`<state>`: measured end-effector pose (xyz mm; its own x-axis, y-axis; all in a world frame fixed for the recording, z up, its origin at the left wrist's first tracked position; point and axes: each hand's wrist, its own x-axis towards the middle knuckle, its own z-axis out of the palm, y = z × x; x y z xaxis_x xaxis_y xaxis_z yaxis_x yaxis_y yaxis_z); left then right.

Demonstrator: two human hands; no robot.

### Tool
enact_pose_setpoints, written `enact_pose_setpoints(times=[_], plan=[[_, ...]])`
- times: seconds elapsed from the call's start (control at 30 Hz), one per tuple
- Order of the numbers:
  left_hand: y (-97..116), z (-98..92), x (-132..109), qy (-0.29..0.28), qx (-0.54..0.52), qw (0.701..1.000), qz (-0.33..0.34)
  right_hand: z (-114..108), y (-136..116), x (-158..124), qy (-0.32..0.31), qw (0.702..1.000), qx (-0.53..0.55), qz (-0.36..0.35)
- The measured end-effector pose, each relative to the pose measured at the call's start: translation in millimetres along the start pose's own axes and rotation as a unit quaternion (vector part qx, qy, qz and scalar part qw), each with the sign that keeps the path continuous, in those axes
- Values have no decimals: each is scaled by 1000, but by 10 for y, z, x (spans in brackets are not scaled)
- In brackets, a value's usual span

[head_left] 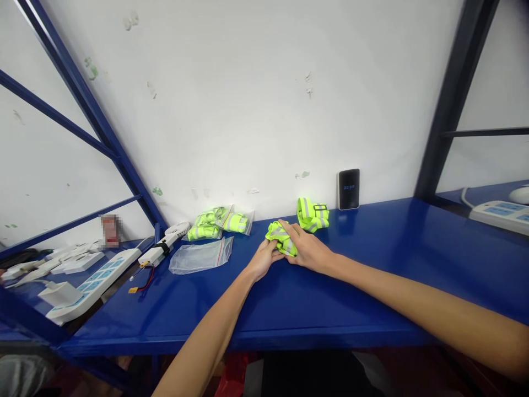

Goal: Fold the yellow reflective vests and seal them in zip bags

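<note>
A small neon-yellow vest with grey reflective stripes (278, 236) lies bunched on the blue shelf (372, 264) near the wall. My left hand (262, 259) pinches its near left edge. My right hand (308, 248) presses down on its right side, the index finger stretched along the top. A second folded neon vest (313, 213) lies just behind, untouched. To the left, an empty clear zip bag (201, 255) lies flat, and bagged neon vests (219, 221) rest by the wall.
A black phone (349, 189) with a lit screen leans on the wall. White power strips (88, 284) (500, 212), a small white fan (177, 229) and a battery pack with wires (154, 255) sit at the sides. Blue rack posts (452, 99) frame the shelf.
</note>
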<state>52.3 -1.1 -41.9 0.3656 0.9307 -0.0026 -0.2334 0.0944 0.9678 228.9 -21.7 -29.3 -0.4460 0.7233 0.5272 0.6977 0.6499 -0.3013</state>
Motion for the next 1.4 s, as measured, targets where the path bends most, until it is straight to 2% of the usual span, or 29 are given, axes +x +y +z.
enact_pose_setpoints(times=[0.13,0.23,0.33,0.43,0.57,0.83,1.0,1.1,1.2,1.3,1.37,1.4], plan=[[66,7,-34,-52,39,998,-5,-133,122,7,19,993,113,-3],[111,26,-97,-101,68,992,21,-254,214,-4,32,986,158,46],[124,48,-148,-123,108,985,52,-327,258,-12,20,977,192,89],[110,49,-153,-112,150,979,77,-336,256,-11,5,962,234,140],[90,13,-125,-84,165,980,73,-295,227,-13,-4,938,293,186],[101,11,-190,-92,212,968,100,-215,108,-63,-35,922,361,135],[81,13,-190,-76,228,966,101,-198,40,-78,-16,919,372,130],[69,32,-179,-82,248,960,100,-228,45,-88,-25,922,365,128],[115,60,-201,-89,281,950,104,-254,55,-90,-34,911,387,142],[292,-48,-294,-56,365,916,157,-251,72,-78,-18,904,389,177],[470,-284,-396,6,479,853,208,-237,108,-67,-8,909,371,192],[560,-456,-453,52,549,802,229,-227,135,-63,-3,914,357,191]])
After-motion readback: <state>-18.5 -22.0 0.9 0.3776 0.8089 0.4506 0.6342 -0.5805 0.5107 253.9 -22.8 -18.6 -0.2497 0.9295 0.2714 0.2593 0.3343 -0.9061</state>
